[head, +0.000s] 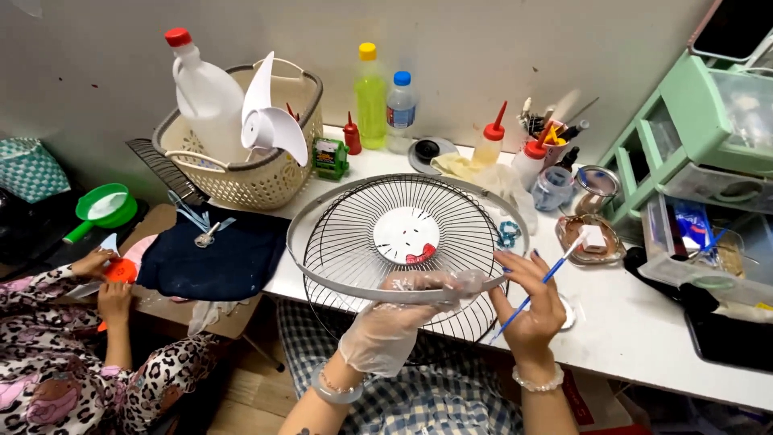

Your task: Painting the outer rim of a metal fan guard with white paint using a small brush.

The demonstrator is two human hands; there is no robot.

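A round wire fan guard (338, 211) with a white centre disc (405, 234) marked in red is tilted above the white table's near edge. My left hand (394, 322), in a clear plastic glove, grips the guard's grey rim at the bottom. My right hand (527, 302), bare with dark nails, holds a thin blue paintbrush (538, 288) beside the guard's right rim; the brush tip points up and right toward a small glass dish (592, 238).
A beige basket (266, 181) holds a white jug and fan blade. Bottles, squeeze bottles and a brush cup line the wall. Green drawers (684, 137) stand at right. A dark cloth (217, 258) lies left. Another person's hands (109, 282) work at far left.
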